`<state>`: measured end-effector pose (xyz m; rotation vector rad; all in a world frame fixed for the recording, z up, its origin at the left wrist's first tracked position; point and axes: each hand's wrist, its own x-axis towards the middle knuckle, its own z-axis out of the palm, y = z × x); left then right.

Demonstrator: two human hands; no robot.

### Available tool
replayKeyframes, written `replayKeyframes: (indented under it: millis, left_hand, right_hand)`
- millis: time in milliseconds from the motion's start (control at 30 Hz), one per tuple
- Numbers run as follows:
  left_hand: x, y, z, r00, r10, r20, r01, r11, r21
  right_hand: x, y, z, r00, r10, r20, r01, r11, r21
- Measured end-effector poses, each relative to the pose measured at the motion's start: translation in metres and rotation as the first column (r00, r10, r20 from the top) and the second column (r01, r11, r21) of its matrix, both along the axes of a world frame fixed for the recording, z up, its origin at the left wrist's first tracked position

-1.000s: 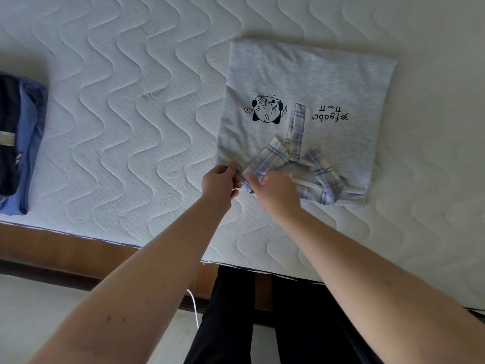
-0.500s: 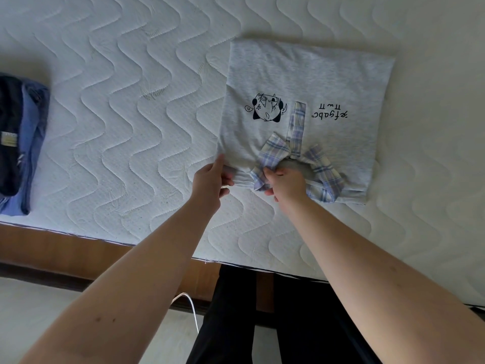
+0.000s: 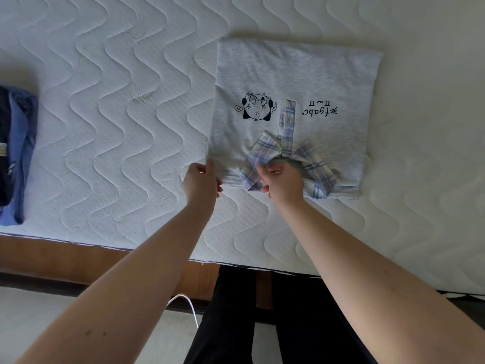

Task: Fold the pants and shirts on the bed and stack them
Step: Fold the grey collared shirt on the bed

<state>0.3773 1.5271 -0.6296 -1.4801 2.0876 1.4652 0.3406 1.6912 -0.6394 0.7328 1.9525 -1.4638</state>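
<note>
Grey and folded into a square, the shirt (image 3: 294, 82) lies flat on the quilted white mattress (image 3: 118, 114), toward two o'clock in the view, its plaid collar (image 3: 286, 153) nearest the person. The left hand (image 3: 200, 182) pinches the shirt's near left corner. The right hand (image 3: 282, 181) grasps the collar at its middle, fingers curled into the cloth. At nine o'clock, well apart, sits a stack of blue clothes (image 3: 15, 153).
</note>
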Motion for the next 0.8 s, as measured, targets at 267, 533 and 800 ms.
replayKeyframes:
  millis: [267,533,800]
  left_hand:
    - [-0.018,0.051,0.003,0.501,-0.865,0.012,0.686,0.389,-0.615]
    - [-0.039,0.053,-0.036,0.072,-0.941,0.331,0.855,-0.113,-0.506]
    - [-0.037,0.034,-0.030,-0.031,-0.988,0.155,0.864,-0.104,-0.493]
  right_hand:
    - [0.010,0.080,0.020,0.797,0.447,-0.405,-0.124,0.779,0.615]
    - [0.001,0.090,-0.023,0.446,0.893,-0.064,-0.524,0.319,0.790]
    - [0.000,0.098,-0.012,0.572,0.789,-0.223,-0.448,0.528,0.721]
